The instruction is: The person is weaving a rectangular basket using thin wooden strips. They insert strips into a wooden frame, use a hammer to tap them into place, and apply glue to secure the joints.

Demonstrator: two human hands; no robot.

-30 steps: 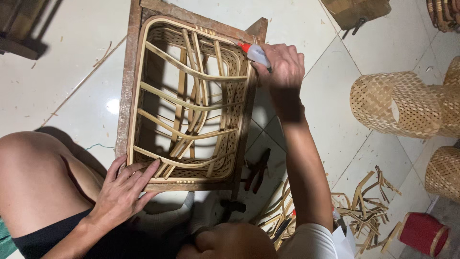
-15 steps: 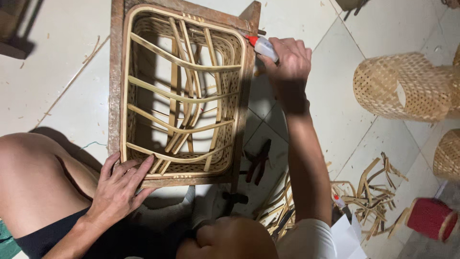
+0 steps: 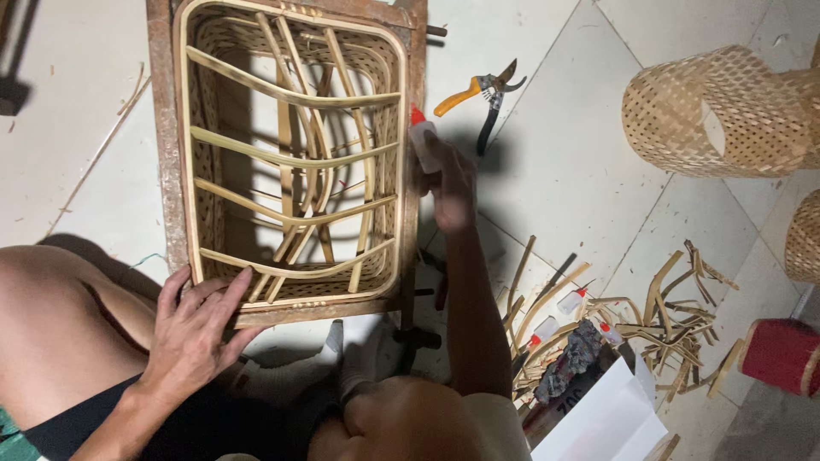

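- Gripping a small white glue bottle with a red tip, the right hand has its fingers closed around the bottle's body, and the tip points far, close beside the right rail of the wooden frame.
- Spread flat, the left hand holds nothing; its open fingers rest on the near edge of the frame and touch the rim of the woven rattan basket set inside it.
- The basket sits within the frame on the tiled floor, its curved rattan ribs crossing from left to right over the open weave.
- A pair of pruning shears with one orange handle and one black lies on the floor, just to the right of the frame's far corner and just beyond the right hand.
- The person's bare knee is at the near left, beside the left hand.
- Near and right of the right forearm lies a loose heap of rattan offcuts, with several more small white bottles with red caps among them.
- A white sheet of paper lies at the near edge, beside the offcuts.
- A round woven basket shade lies on its side at the far right, well apart from the frame, and a red cylindrical container stands at the near right.
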